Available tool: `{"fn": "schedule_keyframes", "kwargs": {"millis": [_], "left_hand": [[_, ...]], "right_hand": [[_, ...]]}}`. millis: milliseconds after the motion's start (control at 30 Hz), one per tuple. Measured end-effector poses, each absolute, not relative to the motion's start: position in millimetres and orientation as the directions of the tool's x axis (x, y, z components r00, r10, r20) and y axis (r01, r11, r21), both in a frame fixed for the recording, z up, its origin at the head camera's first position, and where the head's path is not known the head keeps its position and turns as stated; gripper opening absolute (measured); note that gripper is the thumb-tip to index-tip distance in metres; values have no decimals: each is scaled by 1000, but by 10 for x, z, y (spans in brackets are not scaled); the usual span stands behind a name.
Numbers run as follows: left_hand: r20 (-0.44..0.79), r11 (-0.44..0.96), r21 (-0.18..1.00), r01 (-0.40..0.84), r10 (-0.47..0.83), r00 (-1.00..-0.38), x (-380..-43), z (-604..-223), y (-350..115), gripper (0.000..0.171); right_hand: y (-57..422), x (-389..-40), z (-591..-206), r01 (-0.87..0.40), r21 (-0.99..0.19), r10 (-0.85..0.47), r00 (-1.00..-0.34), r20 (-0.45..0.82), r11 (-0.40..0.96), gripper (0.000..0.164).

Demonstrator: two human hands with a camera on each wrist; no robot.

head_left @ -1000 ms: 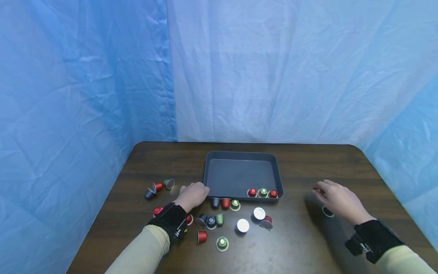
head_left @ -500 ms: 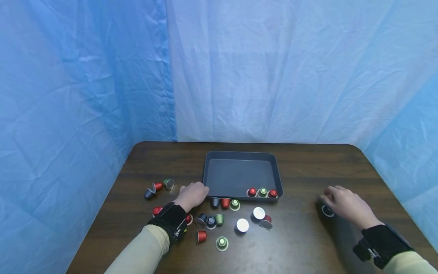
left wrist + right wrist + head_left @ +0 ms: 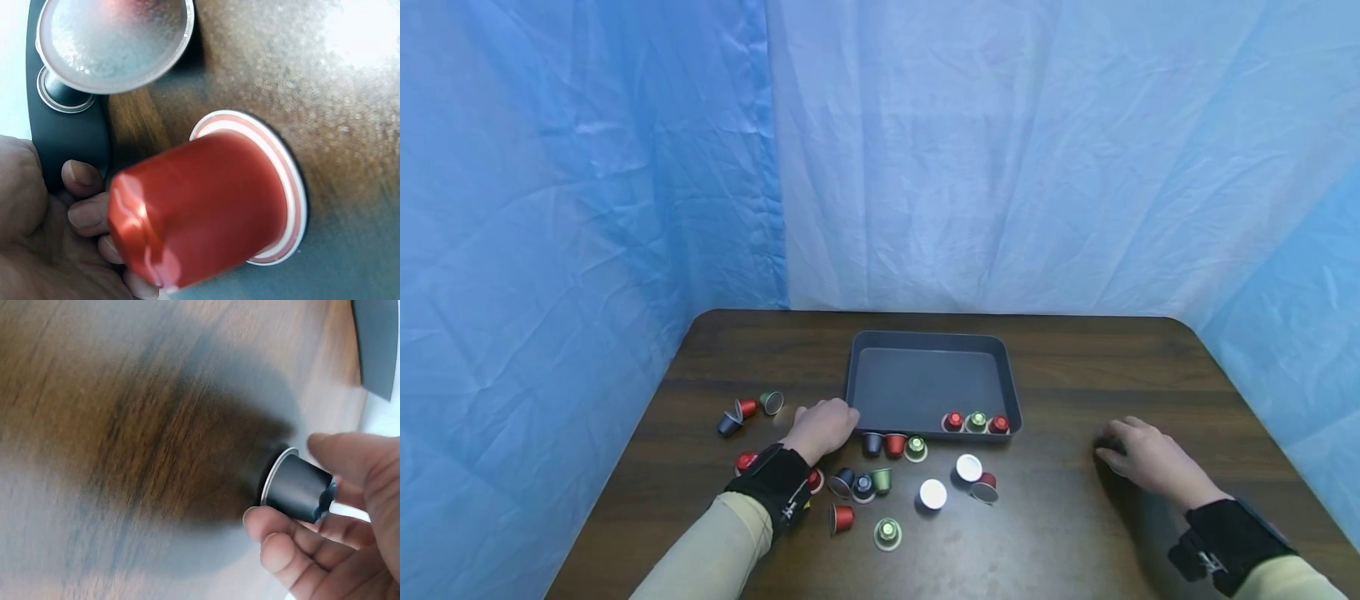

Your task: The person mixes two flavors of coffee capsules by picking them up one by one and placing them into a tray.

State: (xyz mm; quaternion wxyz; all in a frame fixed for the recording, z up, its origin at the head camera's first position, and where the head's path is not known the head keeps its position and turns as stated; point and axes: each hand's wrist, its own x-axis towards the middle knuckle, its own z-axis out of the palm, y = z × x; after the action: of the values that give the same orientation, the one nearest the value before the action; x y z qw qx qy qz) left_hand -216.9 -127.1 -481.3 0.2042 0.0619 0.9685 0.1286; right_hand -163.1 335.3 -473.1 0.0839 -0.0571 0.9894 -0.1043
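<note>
My left hand (image 3: pixel 822 427) is at the near left corner of the dark baking tray (image 3: pixel 925 375), gripping its edge with curled fingers; the left wrist view shows the fingertips against the tray's wall (image 3: pixel 72 140). Close to that wrist lie a red coffee capsule (image 3: pixel 206 206) and one with its silver lid (image 3: pixel 119 44) showing. My right hand (image 3: pixel 1157 458) is low over the right of the table. In the right wrist view its thumb and fingers are around a black coffee capsule (image 3: pixel 297 487), rim towards the table; the head view hides it.
Two red capsules and a green capsule (image 3: pixel 977 422) line the tray's near right edge. Several more, including a white-lidded capsule (image 3: pixel 932 495) and a tipped red one (image 3: pixel 842 518), lie before the tray. A small group with a dark capsule (image 3: pixel 728 424) lies left on the wooden table (image 3: pixel 1075 350).
My right hand has moved right and nearer, coming down over the black capsule, which it now covers in the head view. The left hand and tray stay put.
</note>
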Motion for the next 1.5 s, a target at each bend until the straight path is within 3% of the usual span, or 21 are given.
{"fn": "schedule_keyframes", "kwargs": {"millis": [367,667,1133,1500], "left_hand": [[-391,963,266,52,157,-907,-2176,-4833,-1269,23],[-387,962,269,53,158,-909,-2180,-4847,-1274,24],[-390,965,252,69,166,-906,-2165,-4823,-1264,21],[-392,966,248,76,172,-904,-2194,-4843,-1271,22]], "right_hand": [[3317,-1633,-4729,-101,-229,-145,-973,-182,968,11],[3256,-1633,-4715,-128,-237,-170,-972,-164,963,12],[3090,-1631,-4678,-226,-278,-252,-966,-61,933,12],[2883,-1690,-4579,-315,-244,-325,-946,0,917,13]]}}
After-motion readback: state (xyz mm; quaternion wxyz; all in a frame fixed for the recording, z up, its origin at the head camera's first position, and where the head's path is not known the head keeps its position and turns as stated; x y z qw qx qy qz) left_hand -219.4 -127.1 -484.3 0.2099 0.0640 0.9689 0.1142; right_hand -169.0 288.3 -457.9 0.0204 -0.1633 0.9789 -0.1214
